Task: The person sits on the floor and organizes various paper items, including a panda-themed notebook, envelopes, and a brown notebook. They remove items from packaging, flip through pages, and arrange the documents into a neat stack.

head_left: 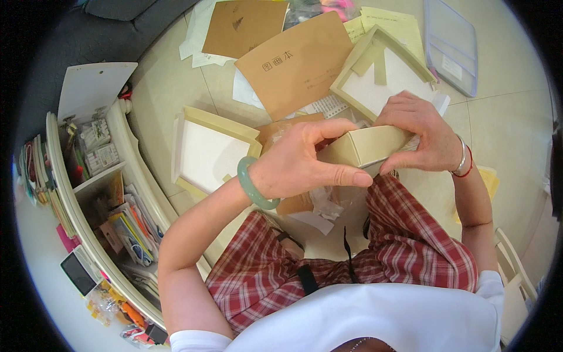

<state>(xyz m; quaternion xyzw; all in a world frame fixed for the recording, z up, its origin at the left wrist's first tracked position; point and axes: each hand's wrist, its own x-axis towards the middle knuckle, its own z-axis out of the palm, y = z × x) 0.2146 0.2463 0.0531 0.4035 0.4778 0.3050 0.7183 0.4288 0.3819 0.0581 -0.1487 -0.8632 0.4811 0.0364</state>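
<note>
Between my hands, above my knees, is a small cream cardboard box (365,146) with its corner edge toward me. My left hand (308,154), with a green bangle at the wrist, grips the box's left side, thumb along the lower edge. My right hand (423,132) wraps over its right end, fingers on top and thumb below. The box's far side is hidden. Beyond my right hand lies an open shallow box tray (397,46) with a white inside. Another such tray (212,148) rests on the floor to the left of my left hand.
Brown paper-covered drawing books (305,70), yellow paper sheets (394,26) and a clear plastic folder (450,53) lie on the tiled floor ahead. A white cabinet (97,179) with books and stationery stands at left. Crumpled clear plastic (324,204) lies between my knees. A white chair (515,264) is at right.
</note>
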